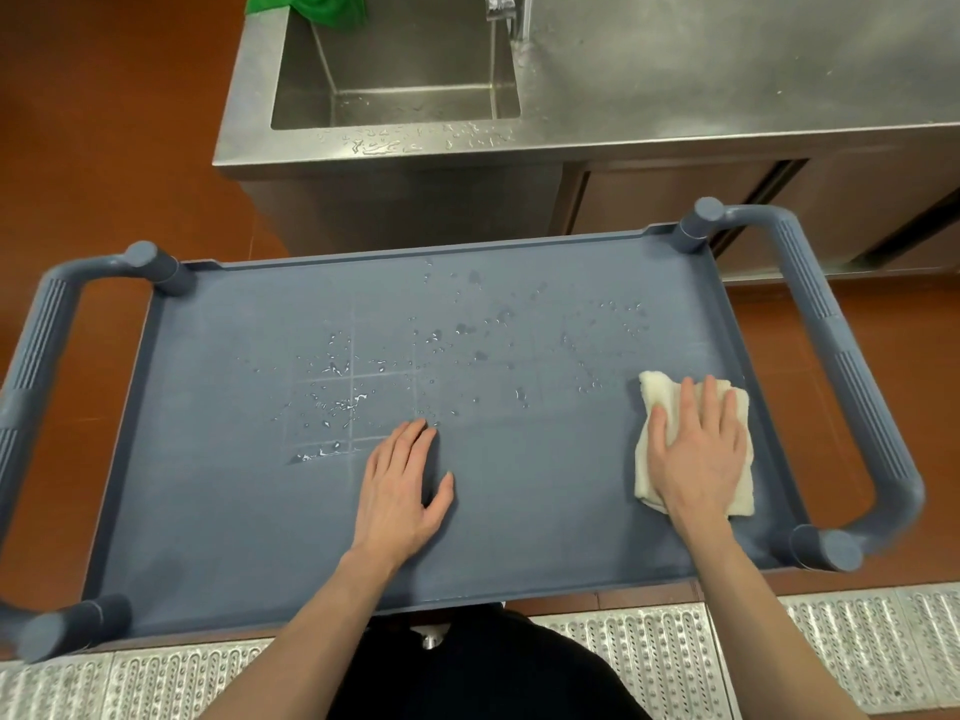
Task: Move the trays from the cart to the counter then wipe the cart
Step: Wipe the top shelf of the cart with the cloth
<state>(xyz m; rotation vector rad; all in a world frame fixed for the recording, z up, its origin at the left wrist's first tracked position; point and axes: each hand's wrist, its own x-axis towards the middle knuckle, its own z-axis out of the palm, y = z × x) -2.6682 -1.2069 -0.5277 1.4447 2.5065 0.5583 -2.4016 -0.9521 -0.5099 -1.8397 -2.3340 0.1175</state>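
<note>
Blue-grey plastic cart (218, 511), flat rimmed top, water-beaded. White nubby folded cloth (655, 402) near right edge, pinned under flat right hand (693, 449). Left hand (402, 485) flat, fingers straight, on bare top.

A commercial kitchen: a stainless-steel worktop (727, 70) with built-in sink (395, 59) at 12 o'clock, red floor (104, 122), metal drain grating (665, 662) at 6 o'clock.
</note>
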